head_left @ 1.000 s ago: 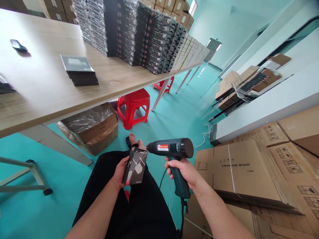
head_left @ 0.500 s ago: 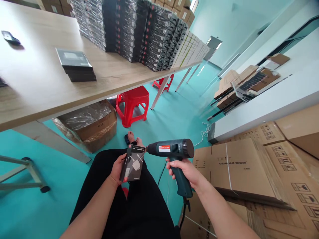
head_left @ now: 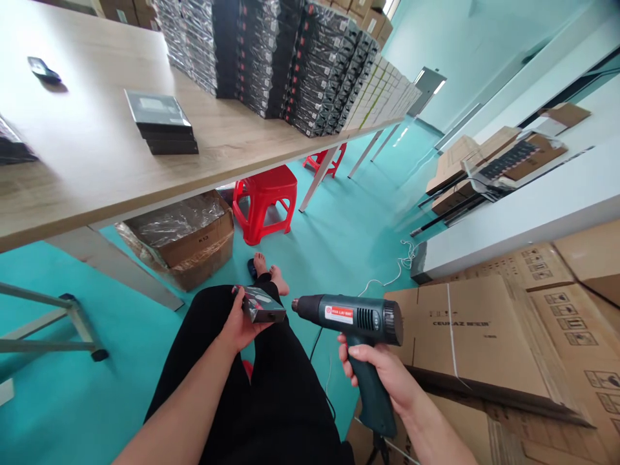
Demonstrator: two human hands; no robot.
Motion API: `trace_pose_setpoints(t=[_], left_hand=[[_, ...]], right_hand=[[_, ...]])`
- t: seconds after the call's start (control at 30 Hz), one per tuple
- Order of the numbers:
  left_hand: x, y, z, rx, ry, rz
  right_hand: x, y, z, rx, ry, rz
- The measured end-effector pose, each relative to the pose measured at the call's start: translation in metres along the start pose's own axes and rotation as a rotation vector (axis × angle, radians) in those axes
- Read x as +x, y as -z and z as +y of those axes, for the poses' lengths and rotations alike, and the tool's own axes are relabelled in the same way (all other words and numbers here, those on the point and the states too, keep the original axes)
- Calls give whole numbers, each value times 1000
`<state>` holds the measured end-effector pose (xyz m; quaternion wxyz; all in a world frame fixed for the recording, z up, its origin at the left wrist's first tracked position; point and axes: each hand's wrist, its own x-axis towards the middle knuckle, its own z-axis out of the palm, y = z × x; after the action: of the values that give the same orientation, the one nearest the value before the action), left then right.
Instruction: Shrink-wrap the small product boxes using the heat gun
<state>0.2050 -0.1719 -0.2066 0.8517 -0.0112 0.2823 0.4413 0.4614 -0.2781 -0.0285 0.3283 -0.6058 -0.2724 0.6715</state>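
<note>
Tilted above my lap, a small dark product box (head_left: 263, 305) rests in my left hand (head_left: 238, 329), whose fingers wrap its near left side. My right hand (head_left: 382, 368) grips the handle of a dark green heat gun (head_left: 353, 318) with a red and white label. The gun's nozzle points left toward the box, with a small gap between them. From the base of its handle a cord hangs down. Whether the gun is running cannot be seen.
A wooden table (head_left: 97, 174) carries a short stack of dark boxes (head_left: 167, 126) and tall stacks of film-wrapped boxes (head_left: 271, 58). Below it are a carton of clear film (head_left: 194, 242) and a red stool (head_left: 266, 200). Large cartons (head_left: 465, 329) stand close on my right.
My left hand has tipped the box from face-on to nearly edge-on. The heat gun has moved right and down, away from the box. The view has shifted slightly left.
</note>
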Motion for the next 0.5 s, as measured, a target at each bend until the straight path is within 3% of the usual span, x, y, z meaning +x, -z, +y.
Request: trace_pose_setpoints(t=[0.17, 0.27, 0.37, 0.5], left_hand=[[8, 6, -3, -35, 19, -8], [7, 4, -1, -56, 25, -68], [4, 3, 1, -55, 23, -97], [7, 4, 1, -99, -9, -104]], right_hand=[[-9, -18, 17, 9, -5, -151], [-11, -24, 22, 4, 73, -75], [-12, -24, 21, -69, 53, -19], [-13, -28, 19, -76, 97, -161]])
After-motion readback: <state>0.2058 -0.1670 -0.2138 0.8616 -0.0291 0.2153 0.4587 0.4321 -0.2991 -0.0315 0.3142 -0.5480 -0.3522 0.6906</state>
